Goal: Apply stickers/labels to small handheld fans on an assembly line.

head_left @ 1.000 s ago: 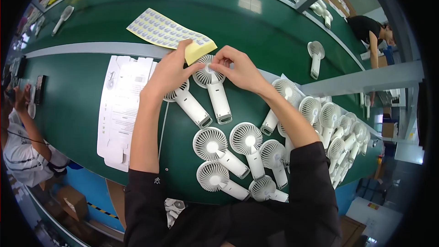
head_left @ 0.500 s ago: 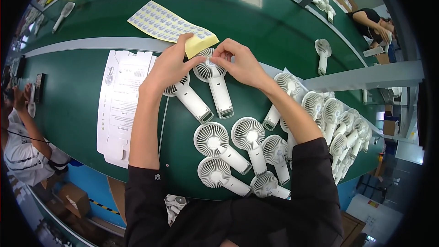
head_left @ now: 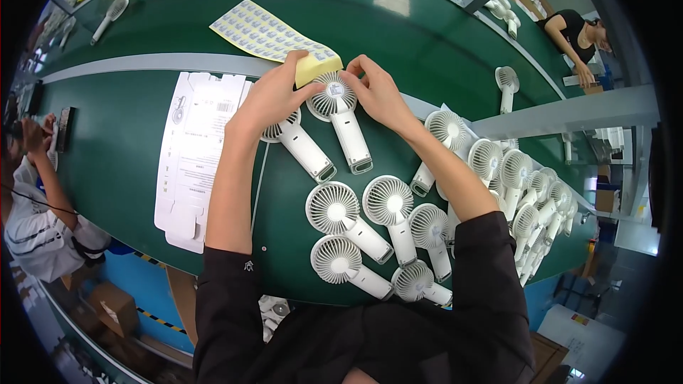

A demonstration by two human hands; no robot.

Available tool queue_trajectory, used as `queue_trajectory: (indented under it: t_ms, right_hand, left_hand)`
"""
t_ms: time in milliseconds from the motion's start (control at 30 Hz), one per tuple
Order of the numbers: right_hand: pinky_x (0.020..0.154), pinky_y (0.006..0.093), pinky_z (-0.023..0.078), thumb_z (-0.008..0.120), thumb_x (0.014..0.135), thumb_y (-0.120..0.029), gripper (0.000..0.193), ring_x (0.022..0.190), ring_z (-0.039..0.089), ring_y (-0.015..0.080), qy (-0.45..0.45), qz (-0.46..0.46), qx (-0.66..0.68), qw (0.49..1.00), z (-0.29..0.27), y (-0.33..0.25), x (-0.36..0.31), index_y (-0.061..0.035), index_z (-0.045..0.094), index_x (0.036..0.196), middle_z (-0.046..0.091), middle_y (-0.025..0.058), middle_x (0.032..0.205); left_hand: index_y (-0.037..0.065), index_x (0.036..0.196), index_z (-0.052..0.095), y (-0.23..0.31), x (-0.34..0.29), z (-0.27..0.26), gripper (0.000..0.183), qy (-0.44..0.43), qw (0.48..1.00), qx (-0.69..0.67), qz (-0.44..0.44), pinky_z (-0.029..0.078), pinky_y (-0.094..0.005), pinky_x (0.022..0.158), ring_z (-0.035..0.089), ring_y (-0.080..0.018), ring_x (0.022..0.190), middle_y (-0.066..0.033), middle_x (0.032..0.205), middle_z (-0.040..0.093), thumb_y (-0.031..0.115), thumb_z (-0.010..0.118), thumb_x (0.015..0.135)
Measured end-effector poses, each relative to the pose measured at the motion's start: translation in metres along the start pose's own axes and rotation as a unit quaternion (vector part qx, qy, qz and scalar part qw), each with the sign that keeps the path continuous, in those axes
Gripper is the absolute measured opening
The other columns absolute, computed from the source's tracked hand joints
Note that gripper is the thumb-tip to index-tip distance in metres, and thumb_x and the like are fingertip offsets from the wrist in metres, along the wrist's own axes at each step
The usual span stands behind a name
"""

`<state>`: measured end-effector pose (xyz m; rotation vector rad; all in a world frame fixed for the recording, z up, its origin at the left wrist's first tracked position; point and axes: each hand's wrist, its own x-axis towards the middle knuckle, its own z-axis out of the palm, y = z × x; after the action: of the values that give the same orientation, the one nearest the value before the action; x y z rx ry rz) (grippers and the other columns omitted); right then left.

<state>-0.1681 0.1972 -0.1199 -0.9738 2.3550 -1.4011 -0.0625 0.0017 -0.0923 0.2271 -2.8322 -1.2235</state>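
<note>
My left hand pinches the yellow-backed sheet of small stickers at its curled near end. Its thumb reaches to the left rim of a white handheld fan, which lies face up with its handle toward me. A small printed sticker shows on the hub of that fan. At the upper right rim of the same fan is my right hand, its fingers bent and somewhat apart, with nothing visible in them. Another handheld fan lies partly under my left hand.
Several white fans lie nearer me, and a dense group fills the right side. An unfolded white carton lies left of my forearm. A grey metal rail runs behind. Co-workers sit at left and far right.
My right hand has drawn back from the fan's hub to its upper right rim, uncovering the sticker there. My left hand still holds the sheet, shifted slightly right in view.
</note>
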Motion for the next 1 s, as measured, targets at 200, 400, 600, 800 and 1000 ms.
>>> queue_trajectory:
  t_ms: [200,400,600,800,1000]
  right_hand:
    - [0.065,0.0399,0.050,0.069,0.090,-0.042,0.046,0.072,0.062,0.0294,-0.001,0.060,-0.242,0.968,-0.006,-0.042,-0.031,0.0016,0.058,0.095,0.063,0.0168,0.083]
    - [0.080,0.0446,0.053,0.073,0.083,-0.044,0.056,0.089,0.068,0.0384,-0.120,0.099,-0.184,0.971,0.001,-0.041,-0.061,0.0032,0.057,0.108,0.067,0.0240,0.101]
    - [0.077,0.0399,0.051,0.074,0.084,-0.035,0.054,0.091,0.066,0.0295,0.056,0.097,-0.070,0.991,-0.037,-0.017,0.008,0.0063,0.055,0.113,0.066,0.0219,0.101]
    - [0.074,0.0457,0.049,0.074,0.085,-0.041,0.048,0.082,0.061,0.0363,0.197,-0.151,-0.335,0.909,-0.019,-0.024,0.009,0.0042,0.063,0.098,0.063,0.0234,0.097]
    - [0.074,0.0478,0.050,0.068,0.085,-0.056,0.059,0.082,0.063,0.0404,-0.161,-0.045,-0.180,0.969,0.057,-0.053,-0.047,0.0024,0.065,0.076,0.062,0.0232,0.082]
  left_hand:
    - [0.003,0.141,0.042,0.000,-0.006,-0.009,0.068,-0.006,1.000,0.022,-0.021,0.050,-0.0412,0.092,0.065,-0.0370,0.108,-0.0263,0.118,0.065,0.040,0.070,0.091]
    - [0.000,0.132,0.051,0.008,-0.003,-0.010,0.053,0.096,0.994,-0.024,0.041,0.050,-0.0454,0.086,0.065,-0.0419,0.101,-0.0266,0.107,0.068,0.036,0.064,0.095]
    - [0.007,0.127,0.060,0.035,-0.011,-0.030,0.031,0.252,0.957,-0.115,0.090,0.049,-0.0309,0.074,0.063,-0.0180,0.080,-0.0183,0.098,0.071,0.023,0.059,0.100]
    - [0.006,0.127,0.062,0.042,-0.017,-0.043,0.029,0.313,0.935,-0.141,0.085,0.050,-0.0306,0.078,0.063,-0.0185,0.090,-0.0160,0.114,0.069,0.019,0.057,0.101]
    - [0.006,0.125,0.062,0.025,-0.012,-0.044,0.028,0.353,0.918,-0.130,0.126,0.050,-0.0340,0.084,0.065,-0.0241,0.097,-0.0168,0.113,0.069,0.016,0.058,0.099]
